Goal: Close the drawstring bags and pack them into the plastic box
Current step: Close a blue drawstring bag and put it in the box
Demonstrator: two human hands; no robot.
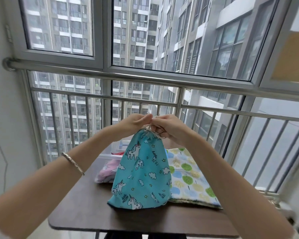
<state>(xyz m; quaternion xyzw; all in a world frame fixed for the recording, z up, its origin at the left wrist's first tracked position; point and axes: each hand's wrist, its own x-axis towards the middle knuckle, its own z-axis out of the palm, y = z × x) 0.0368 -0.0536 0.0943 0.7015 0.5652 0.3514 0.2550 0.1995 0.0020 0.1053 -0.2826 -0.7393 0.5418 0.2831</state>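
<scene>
both hands, left (134, 121) and right (169, 128), pinched the cord (149, 127) atop the teal bag (141, 171), fingers curled. it stood on the desk (86, 209) beside a tree-print bag (190, 176).

The plastic box (108, 155) sits mostly hidden behind the teal bag (141, 169).

Dark brown rounded-corner wooden table (86, 213) carries: teal unicorn-print cloth drawstring bag (141, 173), centre; flat white tree-print cloth bag (190, 176), 3 o'clock; clear plastic box (110, 155), 11 o'clock.
</scene>
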